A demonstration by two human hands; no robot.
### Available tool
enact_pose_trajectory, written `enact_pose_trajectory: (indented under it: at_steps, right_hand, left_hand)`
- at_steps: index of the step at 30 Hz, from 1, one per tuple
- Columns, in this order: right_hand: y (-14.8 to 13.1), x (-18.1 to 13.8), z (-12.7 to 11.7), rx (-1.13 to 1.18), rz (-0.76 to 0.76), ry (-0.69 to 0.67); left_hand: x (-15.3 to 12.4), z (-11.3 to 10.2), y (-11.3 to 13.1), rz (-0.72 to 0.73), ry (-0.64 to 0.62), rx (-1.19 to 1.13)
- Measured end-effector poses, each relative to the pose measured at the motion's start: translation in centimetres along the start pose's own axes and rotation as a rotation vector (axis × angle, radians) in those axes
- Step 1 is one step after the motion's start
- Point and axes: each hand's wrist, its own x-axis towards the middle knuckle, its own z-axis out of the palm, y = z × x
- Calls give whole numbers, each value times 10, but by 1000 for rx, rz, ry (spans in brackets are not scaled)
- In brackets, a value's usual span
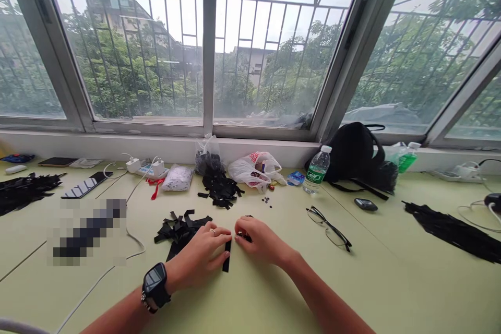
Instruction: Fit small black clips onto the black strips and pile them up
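- Window bank with steel security bars (pixel 203 47) across top of frame, light-green tabletop (pixel 391 292) below, all work low in frame on that surface
- Left hand (pixel 198 255) and right hand (pixel 262 240) close together at lower centre, narrow gap between, fingers curled down toward tabletop; clamped or only resting: cannot tell
- Narrow black strip (pixel 226 257) just under left fingertips, running toward bottom edge of frame
- Small black piece (pixel 245 237) partly hidden under right fingers
- Smartwatch (pixel 155 283) on left wrist, ring (pixel 213 231) on left hand
- Loose heap of black strips (pixel 180 232) just beyond left hand; second heap of black strips (pixel 219 190) farther up, near centre
- Progress, judged from layout: both heaps unsorted, strips crossing at random; flat black fringed bundles at left edge (pixel 25 192) and right edge (pixel 454 232) look more gathered
- Small dark beads (pixel 266 200) just right of second heap; open eyeglasses (pixel 329 227) right of hands
- Along back edge: clear plastic bag (pixel 207 155), white plastic bag (pixel 250 169), water bottle (pixel 317 169), black backpack (pixel 350 154), green bottle (pixel 407 159)
- Upper left: power strip with chargers (pixel 146 169), phone (pixel 86 183)
- Pixelated patch (pixel 88 229) left of hands, contents unreadable
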Motion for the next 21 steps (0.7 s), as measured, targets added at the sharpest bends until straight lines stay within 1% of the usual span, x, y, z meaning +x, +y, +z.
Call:
enact_pose_trajectory:
  at_steps: [6,21]
  right_hand:
    - [-2,0,-1,-5,-6,-2]
    - [-1,0,0,0,-5,-3]
  left_hand:
    - [0,-1,2,6,17,-15]
    - [0,-3,2,27,17,-1]
